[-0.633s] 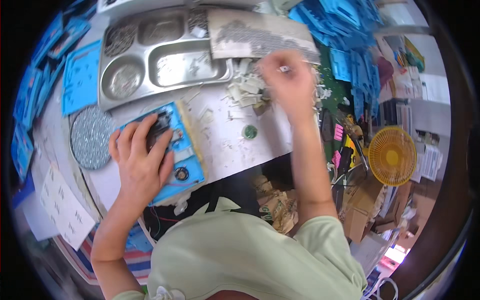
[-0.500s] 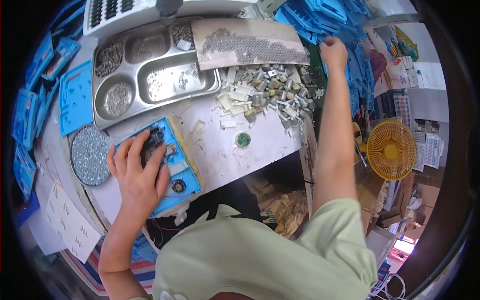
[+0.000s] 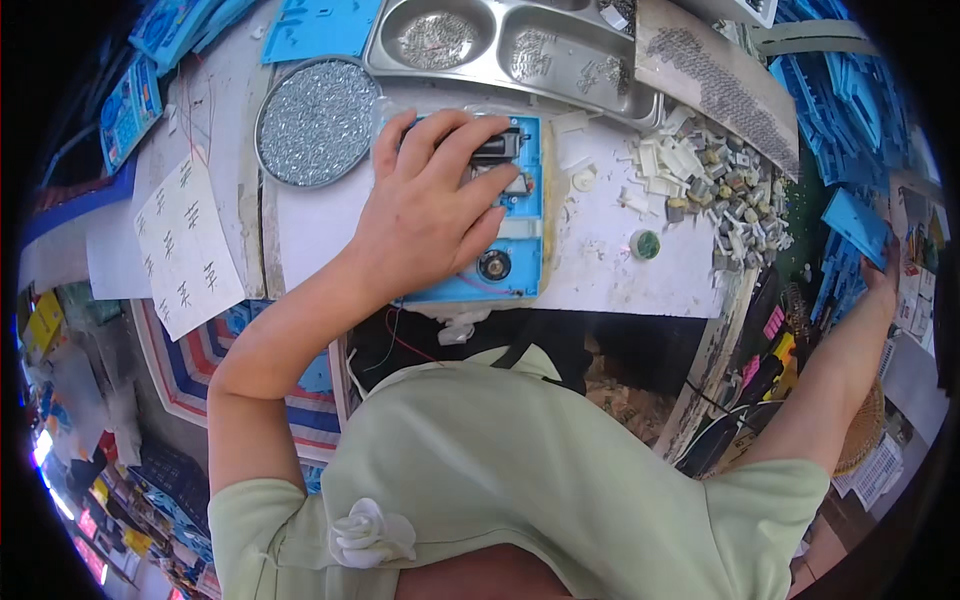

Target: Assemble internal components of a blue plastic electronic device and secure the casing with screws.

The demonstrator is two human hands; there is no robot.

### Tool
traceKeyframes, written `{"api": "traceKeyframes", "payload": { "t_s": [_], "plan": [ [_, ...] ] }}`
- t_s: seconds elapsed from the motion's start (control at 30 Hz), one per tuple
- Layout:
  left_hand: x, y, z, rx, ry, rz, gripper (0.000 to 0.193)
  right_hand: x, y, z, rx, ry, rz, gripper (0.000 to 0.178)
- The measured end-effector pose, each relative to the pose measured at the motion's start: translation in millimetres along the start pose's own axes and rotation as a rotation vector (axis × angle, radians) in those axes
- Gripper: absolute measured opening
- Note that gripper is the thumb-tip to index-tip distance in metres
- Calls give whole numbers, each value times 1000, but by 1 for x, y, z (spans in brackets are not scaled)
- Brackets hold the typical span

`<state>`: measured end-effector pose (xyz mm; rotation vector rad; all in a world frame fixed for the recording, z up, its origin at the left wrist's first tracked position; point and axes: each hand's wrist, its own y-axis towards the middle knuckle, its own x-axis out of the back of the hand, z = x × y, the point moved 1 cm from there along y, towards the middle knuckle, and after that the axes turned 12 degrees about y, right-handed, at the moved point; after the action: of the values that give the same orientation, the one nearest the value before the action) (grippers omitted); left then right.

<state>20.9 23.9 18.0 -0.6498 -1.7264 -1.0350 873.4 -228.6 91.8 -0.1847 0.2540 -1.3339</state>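
My left hand [image 3: 425, 205] lies over a blue plastic casing [image 3: 518, 255] on the table, fingers spread across it. Near the fingertips, a black part [image 3: 497, 147] sits inside the casing. Lower in the same casing is a small round black speaker [image 3: 494, 265], with thin wires by it. Out at the far right, my right hand [image 3: 882, 268] is closed on the edge of a flat blue plastic panel [image 3: 855, 225]. Part of its grip is hidden behind the panel. Many similar blue pieces [image 3: 850, 120] are heaped just beyond.
A round dish of small metal pieces [image 3: 318, 122] stands left of the casing. Behind is a compartmented steel tray [image 3: 480, 72]. Small motors and white plastic parts [image 3: 715, 185] lie piled at right, near a small green round item [image 3: 645, 244]. A handwritten sheet [image 3: 190, 240] hangs at left.
My right arm has swung outward to the right, and that hand now holds a blue panel. My left hand stays on the casing. The whole view has shifted and turned.
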Motion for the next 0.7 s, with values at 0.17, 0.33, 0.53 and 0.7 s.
{"api": "traceKeyframes", "payload": {
  "t_s": [0.17,0.33,0.53,0.7],
  "plan": [
    [-9,1,-1,-35,-63,-86,32,0,-59,56,420,-314,-88,38],
    [-3,-2,11,-6,-215,-190,32,-126,-373,-9,939,-480,277,33],
    [53,23,36,25,-832,25,55,-269,-522,-127,515,-70,984,40],
    [48,15,40,555,-1292,-1,44,-324,-492,-159,50,282,1120,51]
  ]
}}
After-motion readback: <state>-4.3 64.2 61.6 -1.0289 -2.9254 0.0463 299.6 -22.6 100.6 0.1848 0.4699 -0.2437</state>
